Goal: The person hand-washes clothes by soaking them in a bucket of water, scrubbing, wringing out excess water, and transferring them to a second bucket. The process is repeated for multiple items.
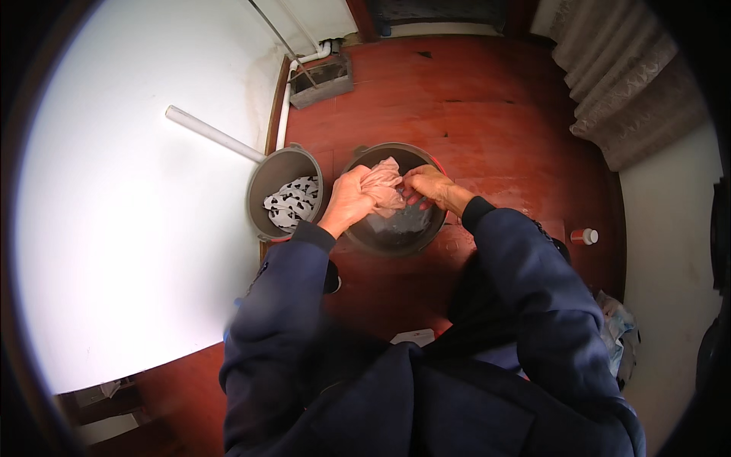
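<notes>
A crumpled pink cloth [384, 185] is gripped in my left hand [348, 197], above a dark bucket [394, 248] with water in it. On the cloth's right side is my right hand [428, 185], fingers curled near its edge; whether they pinch the cloth cannot be told. Left of this bucket stands a second grey bucket [257, 188], holding a white cloth with black spots [292, 203].
A white plastic pipe [214, 133] slants from beside the left bucket across the white wall. Farther off is a grey trough [322, 88] with a thin rod. A red and white bottle [584, 236] lies at right, below a patterned curtain [628, 85]. A plastic bag [617, 331] sits lower right.
</notes>
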A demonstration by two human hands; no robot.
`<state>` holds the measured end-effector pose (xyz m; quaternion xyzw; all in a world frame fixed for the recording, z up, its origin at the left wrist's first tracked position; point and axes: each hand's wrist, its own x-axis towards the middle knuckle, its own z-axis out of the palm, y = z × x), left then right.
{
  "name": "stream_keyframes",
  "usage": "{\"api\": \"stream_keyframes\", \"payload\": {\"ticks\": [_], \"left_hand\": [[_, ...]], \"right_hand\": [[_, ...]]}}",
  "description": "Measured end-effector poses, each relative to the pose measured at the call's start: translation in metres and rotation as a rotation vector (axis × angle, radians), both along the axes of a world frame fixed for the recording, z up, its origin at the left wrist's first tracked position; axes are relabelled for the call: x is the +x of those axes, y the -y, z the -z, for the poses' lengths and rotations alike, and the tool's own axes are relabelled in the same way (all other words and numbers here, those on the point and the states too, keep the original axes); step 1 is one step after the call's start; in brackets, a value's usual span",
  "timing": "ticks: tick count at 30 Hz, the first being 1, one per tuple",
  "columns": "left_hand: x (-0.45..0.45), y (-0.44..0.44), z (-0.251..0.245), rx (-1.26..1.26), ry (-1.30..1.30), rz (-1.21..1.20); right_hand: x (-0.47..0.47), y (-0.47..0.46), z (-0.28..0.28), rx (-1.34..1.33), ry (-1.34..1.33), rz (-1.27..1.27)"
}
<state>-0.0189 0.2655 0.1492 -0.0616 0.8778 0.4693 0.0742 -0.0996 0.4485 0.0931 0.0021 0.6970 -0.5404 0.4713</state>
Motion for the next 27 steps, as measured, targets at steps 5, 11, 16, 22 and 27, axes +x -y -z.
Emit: {"api": "stream_keyframes", "payload": {"ticks": [5,11,16,22,27], "left_hand": [[0.002,0.002,0.007,0.473,0.092,-0.168],[0.004,0.013,0.019,0.565,0.119,-0.177],[0.007,0.016,0.027,0.628,0.167,-0.222],[0.011,0.019,0.034,0.701,0.185,-0.174],[0.011,0.02,0.034,0.593,0.209,-0.264]], "right_hand": [[0.007,0.002,-0.001,-0.111,-0.033,0.001],[0.011,0.009,0.002,-0.209,-0.066,0.115],[0.013,0.015,0.003,-0.237,0.005,0.19],[0.013,0.016,0.001,-0.216,0.006,0.193],[0.007,0.011,0.002,-0.034,-0.026,0.218]]}}
